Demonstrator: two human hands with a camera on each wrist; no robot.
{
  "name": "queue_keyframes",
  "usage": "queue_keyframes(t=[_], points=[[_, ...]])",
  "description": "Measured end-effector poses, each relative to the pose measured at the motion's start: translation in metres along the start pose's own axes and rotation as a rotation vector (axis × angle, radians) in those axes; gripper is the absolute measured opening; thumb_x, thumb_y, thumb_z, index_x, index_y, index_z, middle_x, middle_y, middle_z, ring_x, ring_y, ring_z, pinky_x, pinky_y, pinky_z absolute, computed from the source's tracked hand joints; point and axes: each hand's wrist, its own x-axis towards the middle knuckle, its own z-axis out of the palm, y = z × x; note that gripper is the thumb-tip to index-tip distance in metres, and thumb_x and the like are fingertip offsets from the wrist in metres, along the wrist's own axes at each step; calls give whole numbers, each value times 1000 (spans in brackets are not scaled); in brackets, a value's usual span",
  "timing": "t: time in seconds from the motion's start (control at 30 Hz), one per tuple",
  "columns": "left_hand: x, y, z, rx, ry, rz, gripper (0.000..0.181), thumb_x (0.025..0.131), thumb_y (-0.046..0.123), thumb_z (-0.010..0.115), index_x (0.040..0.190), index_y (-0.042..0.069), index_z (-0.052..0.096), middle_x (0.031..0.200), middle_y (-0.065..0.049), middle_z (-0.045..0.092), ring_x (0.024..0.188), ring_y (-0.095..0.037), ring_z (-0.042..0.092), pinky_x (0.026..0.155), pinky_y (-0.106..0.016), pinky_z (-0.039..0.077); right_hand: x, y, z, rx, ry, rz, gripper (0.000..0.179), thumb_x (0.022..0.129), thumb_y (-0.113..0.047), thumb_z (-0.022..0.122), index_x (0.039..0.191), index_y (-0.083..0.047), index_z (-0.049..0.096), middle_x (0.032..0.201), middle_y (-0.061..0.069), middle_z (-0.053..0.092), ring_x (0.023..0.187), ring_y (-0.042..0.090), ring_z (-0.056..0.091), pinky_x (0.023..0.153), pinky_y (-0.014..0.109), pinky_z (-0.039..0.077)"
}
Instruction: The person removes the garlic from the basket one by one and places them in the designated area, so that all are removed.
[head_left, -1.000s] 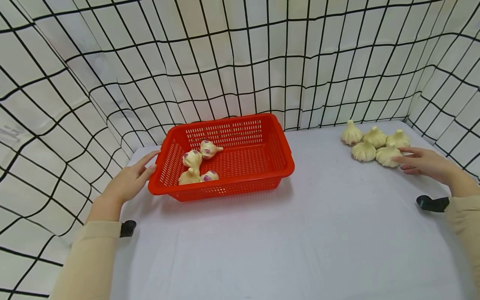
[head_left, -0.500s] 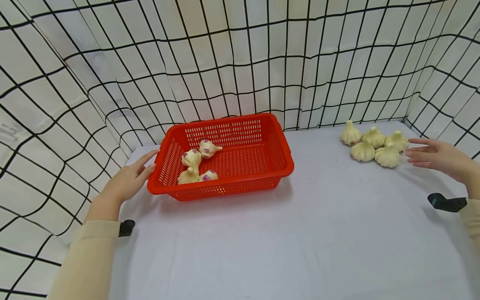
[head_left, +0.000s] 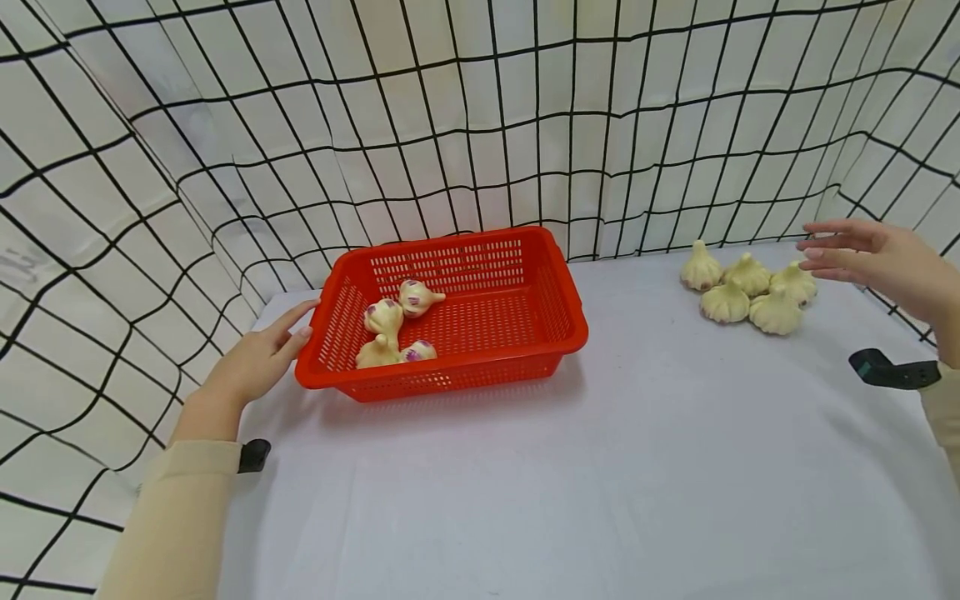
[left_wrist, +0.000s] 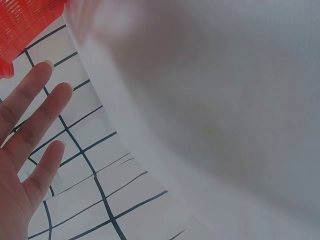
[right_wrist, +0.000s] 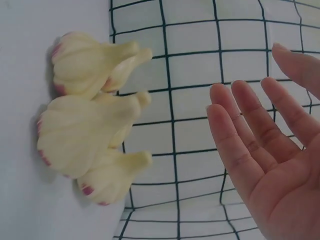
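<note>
My left hand rests its fingertips on the left rim of a red plastic basket. Its fingers are extended in the left wrist view, with the basket's edge at the top left corner. Several garlic bulbs, some with purple marks, sit in the basket's left part. At the right, my right hand hovers just beyond a cluster of pale garlic bulbs standing on the table. The right wrist view shows its fingers relaxed and holding nothing, apart from the garlic bulbs at left.
A white-covered table spreads in front of the basket. Black grid netting over white sheeting rises behind and along both sides, close to both hands. Black wrist straps stick out below the hands.
My right hand has drawn away from the nearest garlic bulb of the cluster, moved right, then risen toward the back. The left hand, basket and garlic bulbs look unchanged.
</note>
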Motion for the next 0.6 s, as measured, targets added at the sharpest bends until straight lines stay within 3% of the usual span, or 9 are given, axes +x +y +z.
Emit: queue_keyframes(t=[0.03,0.33,0.6], points=[[0,0,0,-1,1,2,68,108,56,27,165,19,20,130,-39,55,108,-51,59,80,-63,53,1,-6,1,-8,6,-14,63,106,-35,58,155,-3,37,107,-32,53,91,-15,59,73,5,45],[-1,1,1,-6,4,3,67,109,56,27,165,19,21,131,-38,55,108,-50,60,80,-63,53,9,-54,19,102,-91,-142,40,105,-20,62,144,-17,54,115,-23,64,100,-3,66,80,11,49],[-1,0,1,-10,8,2,67,109,56,28,165,20,20,126,-34,60,104,-47,60,78,-60,53,19,-94,51,142,-165,-185,40,105,-18,61,143,-11,55,121,-16,66,105,2,66,85,16,52]])
